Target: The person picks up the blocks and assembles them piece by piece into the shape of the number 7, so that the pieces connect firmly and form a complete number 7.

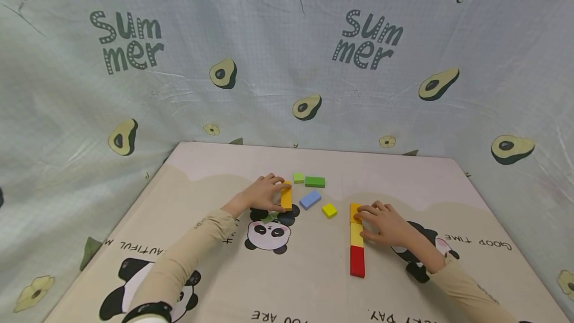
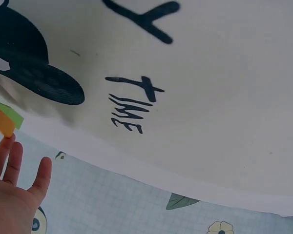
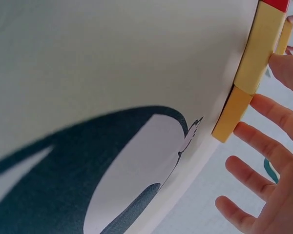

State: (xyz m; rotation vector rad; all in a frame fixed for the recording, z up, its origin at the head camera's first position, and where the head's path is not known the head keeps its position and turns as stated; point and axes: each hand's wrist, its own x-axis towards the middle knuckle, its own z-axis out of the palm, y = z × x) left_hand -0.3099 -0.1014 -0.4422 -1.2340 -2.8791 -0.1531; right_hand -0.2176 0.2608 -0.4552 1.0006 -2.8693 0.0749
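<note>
My left hand [image 1: 263, 193] pinches an orange block [image 1: 286, 197] lengthwise, thumb at its near end and a finger at its far end. In the left wrist view a fingertip touches one end of that orange block [image 2: 1, 120]. To the right, a straight row joins an orange block [image 1: 354, 212], a pale yellow block [image 1: 356, 236] and a red block [image 1: 357, 262], end to end. Beside this row my right hand [image 1: 389, 224] rests with fingers extended. Its fingertips touch the row's orange block [image 3: 233, 114], while the thumb meets the pale yellow block [image 3: 260, 48].
Between the hands lie a blue block [image 1: 310, 200] and a small yellow block [image 1: 329, 211]. Farther back are a light green block [image 1: 298, 178] and a longer green block [image 1: 315, 182]. The table [image 1: 309, 283] has a panda-print cover, and a printed curtain [image 1: 264, 29] hangs behind.
</note>
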